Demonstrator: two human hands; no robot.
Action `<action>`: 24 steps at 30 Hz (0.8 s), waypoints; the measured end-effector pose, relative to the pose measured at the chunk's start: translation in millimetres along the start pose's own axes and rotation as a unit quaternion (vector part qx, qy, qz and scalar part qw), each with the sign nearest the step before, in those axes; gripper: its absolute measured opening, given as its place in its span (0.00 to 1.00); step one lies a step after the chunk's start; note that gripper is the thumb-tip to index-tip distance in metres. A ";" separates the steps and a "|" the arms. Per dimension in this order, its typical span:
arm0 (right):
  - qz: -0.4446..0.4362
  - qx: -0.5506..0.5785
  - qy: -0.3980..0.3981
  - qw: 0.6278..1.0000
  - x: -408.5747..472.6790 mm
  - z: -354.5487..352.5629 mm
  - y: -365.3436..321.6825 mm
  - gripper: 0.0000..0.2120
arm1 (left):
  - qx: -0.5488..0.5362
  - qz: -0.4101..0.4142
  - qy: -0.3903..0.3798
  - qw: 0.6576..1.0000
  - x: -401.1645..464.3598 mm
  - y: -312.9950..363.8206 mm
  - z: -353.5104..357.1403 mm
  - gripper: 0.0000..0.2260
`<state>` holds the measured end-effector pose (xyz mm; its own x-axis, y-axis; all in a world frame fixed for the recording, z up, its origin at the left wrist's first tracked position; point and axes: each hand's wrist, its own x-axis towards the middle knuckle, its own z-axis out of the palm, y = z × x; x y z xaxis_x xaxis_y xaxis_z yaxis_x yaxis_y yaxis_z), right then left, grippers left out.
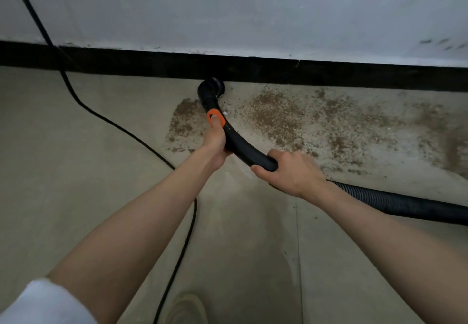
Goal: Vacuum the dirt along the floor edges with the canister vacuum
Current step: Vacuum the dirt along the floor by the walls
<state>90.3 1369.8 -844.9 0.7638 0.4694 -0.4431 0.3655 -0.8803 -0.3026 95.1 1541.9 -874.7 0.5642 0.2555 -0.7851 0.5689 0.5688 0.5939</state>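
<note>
Brush nozzle (214, 86) touches the baseboard (329, 75); dirt (291, 118) lies right, cable (106, 118) left.

The canister itself is not shown: the ribbed hose (405, 204) is cut off by the right edge. The power cord (106, 117) is cut by the top edge and again by the bottom edge. The part of the curved wand (243, 150) inside the right hand (291, 174) is hidden, and the fingers of the left hand (215, 144) are concealed behind the wand. The brush head (214, 85) is barely distinguished against the dark baseboard (329, 75). A shoe (184, 308) at the bottom edge is blurred and cropped.
</note>
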 end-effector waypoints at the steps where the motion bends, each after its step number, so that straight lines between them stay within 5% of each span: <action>1: 0.000 0.000 0.002 1.000 -0.2 1.6 2.6 0.19 | 0.000 0.003 0.000 1.000 1.6 -1.6 2.4 0.26; 24: 0.071 -0.036 0.089 0.993 -35.0 -13.3 67.2 0.17 | 0.030 -0.020 -0.059 0.998 -11.7 -26.0 87.5 0.29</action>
<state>95.2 1293.3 -838.4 0.8901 0.3262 -0.3183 0.2800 -0.9424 -0.1830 126.1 1455.7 -865.5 0.6049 0.1379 -0.7843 0.6253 0.5277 0.5750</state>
